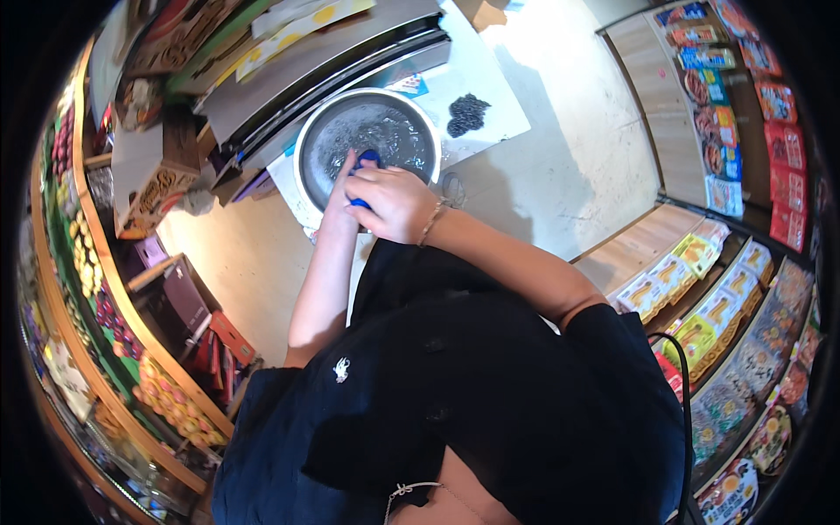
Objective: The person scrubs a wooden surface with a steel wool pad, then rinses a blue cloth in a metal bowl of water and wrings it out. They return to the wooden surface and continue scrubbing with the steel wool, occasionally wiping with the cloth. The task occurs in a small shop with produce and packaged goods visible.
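Note:
A round metal basin (434, 141) of bubbly water stands on a pale sheet in front of me. Over its near part my two hands meet around a dark blue object (360, 204), perhaps a cloth or brush; most of it is hidden by fingers. My right hand (394, 200), with a bracelet at the wrist, lies on top with its fingers curled over the blue thing. My left hand (344, 187) is beneath and to the left, its fingers partly covered. A dark, wiry-looking clump (468, 115) rests on the sheet to the right of the basin.
Shelves of packaged food (712, 131) line the right side. Wooden-edged racks of fruit (177, 400) run along the left. A printed cardboard box (154, 187) stands by the left rack, and a long dark-edged panel (335, 72) lies just behind the basin.

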The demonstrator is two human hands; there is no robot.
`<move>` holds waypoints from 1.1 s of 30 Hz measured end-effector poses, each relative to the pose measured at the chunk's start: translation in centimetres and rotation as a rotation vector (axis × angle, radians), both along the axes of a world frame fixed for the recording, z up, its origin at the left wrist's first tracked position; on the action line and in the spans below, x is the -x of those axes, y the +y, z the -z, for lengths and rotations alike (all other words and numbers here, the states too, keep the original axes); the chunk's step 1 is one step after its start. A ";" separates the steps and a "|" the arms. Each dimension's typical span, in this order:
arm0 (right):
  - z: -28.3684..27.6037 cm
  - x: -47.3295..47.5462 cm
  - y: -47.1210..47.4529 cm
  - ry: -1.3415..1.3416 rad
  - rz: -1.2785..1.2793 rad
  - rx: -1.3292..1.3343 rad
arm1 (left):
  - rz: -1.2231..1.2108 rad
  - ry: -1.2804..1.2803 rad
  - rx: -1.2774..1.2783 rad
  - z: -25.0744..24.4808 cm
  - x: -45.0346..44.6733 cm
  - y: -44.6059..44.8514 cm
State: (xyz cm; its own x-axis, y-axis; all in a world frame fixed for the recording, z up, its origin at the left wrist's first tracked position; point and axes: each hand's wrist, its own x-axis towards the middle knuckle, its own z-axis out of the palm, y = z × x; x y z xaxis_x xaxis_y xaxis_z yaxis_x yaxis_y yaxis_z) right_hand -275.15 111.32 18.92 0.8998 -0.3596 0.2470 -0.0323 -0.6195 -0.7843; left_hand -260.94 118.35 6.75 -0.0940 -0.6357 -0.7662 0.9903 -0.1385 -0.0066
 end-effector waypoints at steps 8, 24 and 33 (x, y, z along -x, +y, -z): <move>8.5 -4.8 -5.2 0.292 0.006 -0.513 | 0.374 -0.394 0.018 -8.0 -1.6 0.7; 9.1 -9.6 2.7 0.021 0.525 -1.305 | 0.257 -0.693 -0.156 -0.4 -2.7 2.1; 10.3 -3.7 -4.5 0.068 -0.079 -0.134 | 0.362 -0.353 0.009 -3.4 -4.5 3.0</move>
State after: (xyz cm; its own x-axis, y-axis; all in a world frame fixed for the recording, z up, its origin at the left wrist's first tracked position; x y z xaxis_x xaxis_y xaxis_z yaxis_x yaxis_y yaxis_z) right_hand -271.48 106.81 8.57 0.9396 -0.3130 0.1387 -0.0439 -0.5119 -0.8579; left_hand -256.42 121.32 10.12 -0.0456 -0.6169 -0.7857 0.8206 -0.4717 0.3227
